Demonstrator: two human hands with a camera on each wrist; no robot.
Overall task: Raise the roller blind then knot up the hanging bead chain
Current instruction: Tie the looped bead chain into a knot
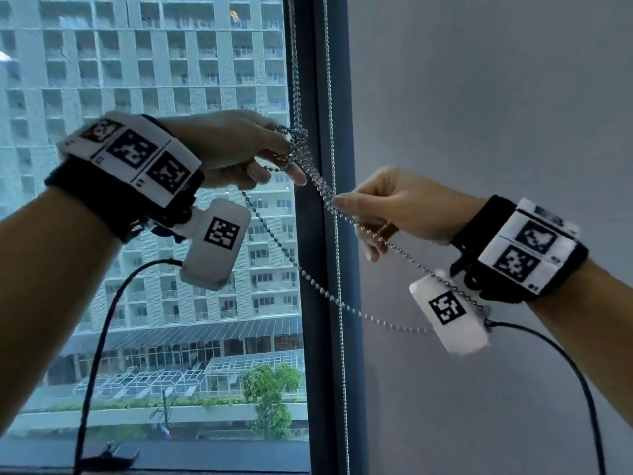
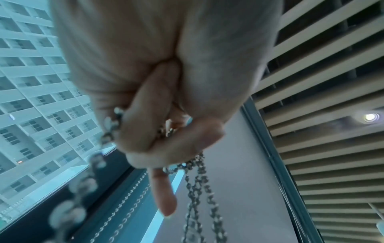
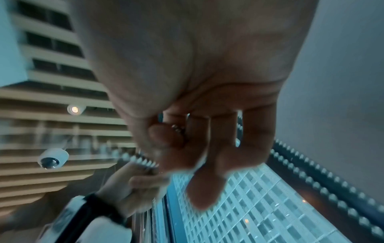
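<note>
The scene is a room corner where a grey wall (image 1: 496, 114) meets a tall window (image 1: 154, 234) in a dark frame (image 1: 310, 269); through the glass stands a many-storeyed block (image 1: 137, 80) with balconies, a low glazed canopy and a green tree (image 1: 270, 395) at its foot. The wrist views look up at a ceiling of pale slats (image 2: 324, 148) with one round lamp (image 2: 369, 117) lit in it, and the right wrist view also shows one small dome camera (image 3: 51, 158) fixed there. No blind cloth shows over the pane in the head view. Two hands work in front of the frame, each wrist wearing a black band with white marker tiles and one white box hanging from it on a black cable. The chain (image 1: 317, 181), of small metal beads, hangs in two strands down the frame, one against the glass edge and one nearer the wall. The left hand (image 1: 233, 149) is curled round a tangled bunch of chain at about chest height by the frame, with loops caught between thumb and fingers; the left wrist view shows beads pinched in its fist and one finger (image 2: 164, 194) pointing out straight. A doubled, twisted length runs down and to the right from that bunch to the right hand (image 1: 400, 207), which pinches it between thumb and forefinger, the other fingers loosely bent under. From there a slack loop sags beneath both hands and drapes over the right wrist's box (image 1: 448, 313). Whether a knot is already closed in the bunch cannot be told.
</note>
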